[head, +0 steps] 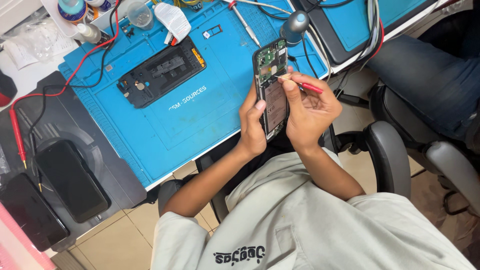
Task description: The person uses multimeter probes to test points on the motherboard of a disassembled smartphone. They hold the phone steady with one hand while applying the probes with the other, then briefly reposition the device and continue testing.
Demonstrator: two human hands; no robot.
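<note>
Head view: white label packet (172,20) beyond opened phone (271,85).

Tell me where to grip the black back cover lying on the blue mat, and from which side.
Grip the black back cover across its two long edges near mid-length, coming from above. It lies flat and diagonal on the blue mat, so the fingers should line up across that diagonal. Its narrow width probably suits a pinch, and bare mat flanks both edges.

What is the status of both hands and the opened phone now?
Left hand grips opened phone. Right hand holds red tool, tip on phone. Nothing in the way.
</note>
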